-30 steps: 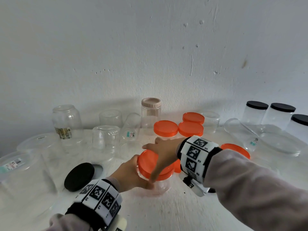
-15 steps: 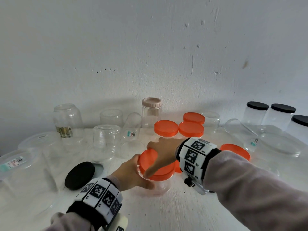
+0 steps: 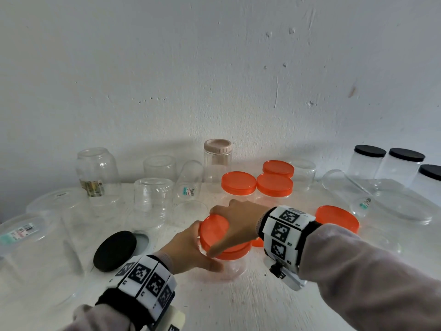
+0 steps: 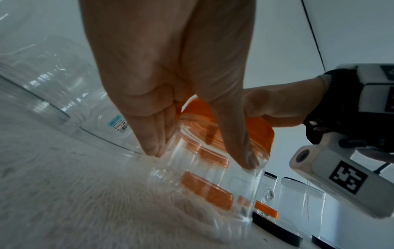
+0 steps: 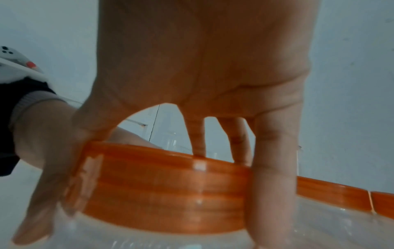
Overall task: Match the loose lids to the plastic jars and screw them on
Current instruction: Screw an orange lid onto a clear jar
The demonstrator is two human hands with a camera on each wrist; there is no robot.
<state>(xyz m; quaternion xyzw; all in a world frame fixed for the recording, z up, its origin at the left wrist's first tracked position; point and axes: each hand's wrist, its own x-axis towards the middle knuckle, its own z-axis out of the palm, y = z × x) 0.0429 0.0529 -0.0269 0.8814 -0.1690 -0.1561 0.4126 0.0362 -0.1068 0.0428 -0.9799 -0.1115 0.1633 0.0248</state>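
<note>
Lower centre of the head view, on the white worktop (image 3: 250, 302): left hand (image 3: 183, 252) wrapped round the clear jar (image 3: 232, 267), fingers (image 4: 149, 138) grasping its wall; right hand (image 3: 238, 223) clamped over its orange lid (image 3: 214, 229), fingers (image 5: 275, 168) gripping the rim.

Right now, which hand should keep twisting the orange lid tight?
Right. The right hand already grips the orange lid from above, while the left hand holds the clear jar steady on the table.
</note>
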